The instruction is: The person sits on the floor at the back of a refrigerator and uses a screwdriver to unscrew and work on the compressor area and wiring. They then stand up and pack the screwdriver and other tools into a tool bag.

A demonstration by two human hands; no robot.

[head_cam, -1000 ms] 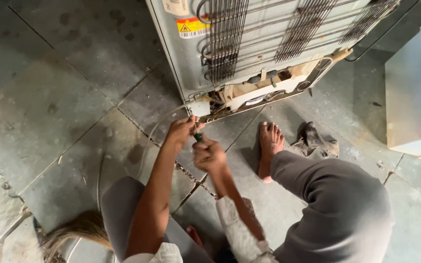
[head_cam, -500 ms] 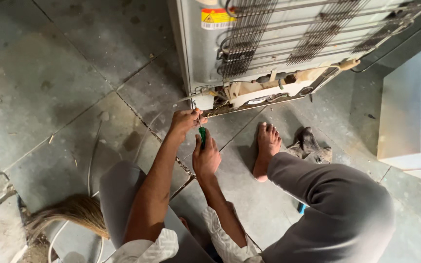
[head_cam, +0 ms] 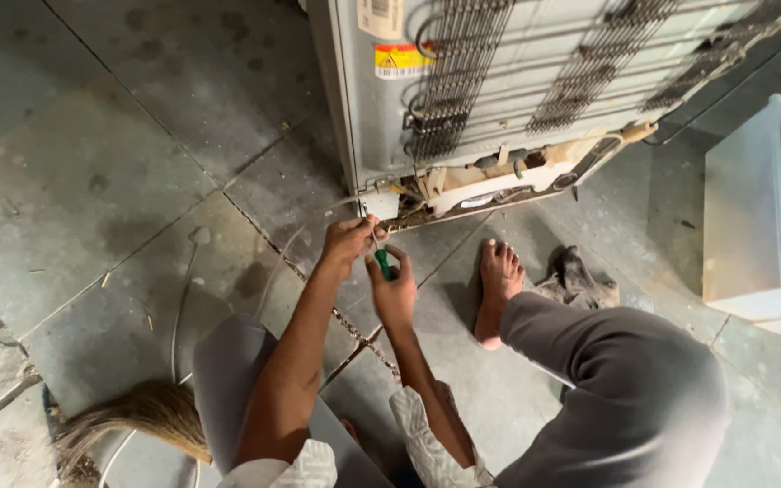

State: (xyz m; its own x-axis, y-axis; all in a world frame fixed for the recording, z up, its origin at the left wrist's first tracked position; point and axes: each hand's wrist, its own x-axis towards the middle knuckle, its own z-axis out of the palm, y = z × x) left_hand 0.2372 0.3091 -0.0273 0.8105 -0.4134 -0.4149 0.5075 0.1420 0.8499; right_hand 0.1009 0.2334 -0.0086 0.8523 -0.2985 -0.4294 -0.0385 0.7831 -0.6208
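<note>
both hands [head_cam: 394, 294] now nearer, gripping slim green-handled screwdriver [head_cam: 381, 263].

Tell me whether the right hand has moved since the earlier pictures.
Cannot tell: the camera shifted. The right hand keeps the screwdriver below the fridge corner, beside the left hand.

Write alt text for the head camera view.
Seated on a stone floor, a person works a green-handled screwdriver with the right hand, left hand beside it, at the bottom rear corner of a refrigerator. A bare foot and a broom are nearby.
</note>
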